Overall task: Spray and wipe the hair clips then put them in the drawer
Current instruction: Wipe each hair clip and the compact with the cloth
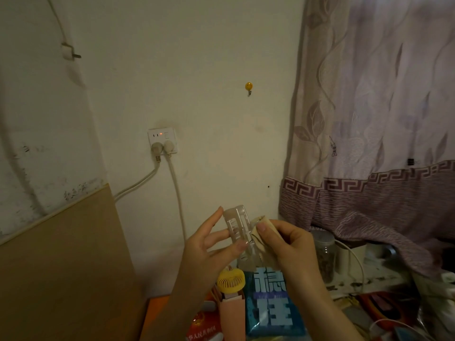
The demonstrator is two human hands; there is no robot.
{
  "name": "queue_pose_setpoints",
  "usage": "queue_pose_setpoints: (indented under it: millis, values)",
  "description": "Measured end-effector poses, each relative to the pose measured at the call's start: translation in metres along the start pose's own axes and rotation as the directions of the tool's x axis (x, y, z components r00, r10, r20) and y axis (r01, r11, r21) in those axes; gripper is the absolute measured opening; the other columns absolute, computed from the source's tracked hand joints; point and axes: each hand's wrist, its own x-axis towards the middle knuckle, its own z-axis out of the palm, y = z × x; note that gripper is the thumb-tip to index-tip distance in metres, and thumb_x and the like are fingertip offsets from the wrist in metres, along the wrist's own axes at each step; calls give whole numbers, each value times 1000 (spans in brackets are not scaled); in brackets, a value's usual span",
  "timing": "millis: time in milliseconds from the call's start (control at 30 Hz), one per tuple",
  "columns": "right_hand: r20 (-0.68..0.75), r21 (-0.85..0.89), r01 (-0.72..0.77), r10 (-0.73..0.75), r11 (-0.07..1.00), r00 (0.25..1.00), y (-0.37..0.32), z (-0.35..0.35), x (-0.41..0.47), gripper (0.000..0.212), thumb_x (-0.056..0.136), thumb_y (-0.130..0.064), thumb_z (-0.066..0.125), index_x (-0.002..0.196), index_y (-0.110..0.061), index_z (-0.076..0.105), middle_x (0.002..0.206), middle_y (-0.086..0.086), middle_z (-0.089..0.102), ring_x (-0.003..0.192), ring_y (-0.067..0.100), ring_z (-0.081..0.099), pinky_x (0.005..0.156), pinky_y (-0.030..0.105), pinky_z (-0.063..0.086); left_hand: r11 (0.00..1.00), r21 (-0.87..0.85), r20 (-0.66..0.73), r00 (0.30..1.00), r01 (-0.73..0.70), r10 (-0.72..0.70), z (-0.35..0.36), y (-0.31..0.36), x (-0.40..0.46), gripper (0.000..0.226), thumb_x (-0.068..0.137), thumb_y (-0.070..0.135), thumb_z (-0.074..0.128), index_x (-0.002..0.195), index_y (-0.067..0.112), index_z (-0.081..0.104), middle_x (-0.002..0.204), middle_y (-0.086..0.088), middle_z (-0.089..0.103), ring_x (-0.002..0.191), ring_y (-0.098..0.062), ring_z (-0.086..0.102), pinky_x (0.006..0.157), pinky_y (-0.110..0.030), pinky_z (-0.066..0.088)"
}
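A translucent beige claw hair clip [237,226] is held upright in front of the wall. My left hand [209,244] holds it from the left, thumb and fingertips on its body. My right hand [285,244] grips a folded beige cloth [258,232] and presses it against the clip's right side. The lower end of the clip shows below my hands. No spray bottle or drawer is in view.
Below my hands stand a yellow mini fan [231,281], a pink box [232,313] and a blue packet with white characters [270,303]. A wooden panel [64,267] rises at left. A jar [323,254], cables and a purple curtain [369,143] crowd the right.
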Motion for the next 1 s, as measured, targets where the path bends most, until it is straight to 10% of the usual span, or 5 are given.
queue_pose_setpoints:
  millis: [500, 767, 1000]
  values:
    - [100, -33, -38, 41, 999, 994, 11, -8, -10, 14, 85, -13, 64, 78, -12, 77, 69, 8, 72, 56, 9, 63, 49, 17, 47, 999, 31, -75, 997, -16, 19, -7, -7, 13, 86, 42, 39, 84, 123, 35, 55, 92, 4, 75, 85, -10, 71, 64, -20, 55]
    - [84, 27, 7, -10, 1000, 996, -4, -9, 0, 14, 73, -27, 65, 76, -23, 78, 77, 9, 74, 69, 19, 70, 62, 25, 57, 1000, 27, 11, 1000, -1, 1, -6, -5, 9, 79, 51, 24, 82, 123, 35, 53, 94, 5, 75, 82, -9, 72, 61, -16, 54]
    - [87, -36, 7, -3, 999, 996, 3, -1, -7, 12, 84, -13, 66, 81, -15, 77, 74, 7, 74, 64, 15, 68, 55, 22, 52, 998, 57, 2, 1000, -9, 9, -8, -5, 11, 91, 48, 39, 81, 133, 35, 49, 100, 8, 74, 101, -16, 68, 87, -41, 56]
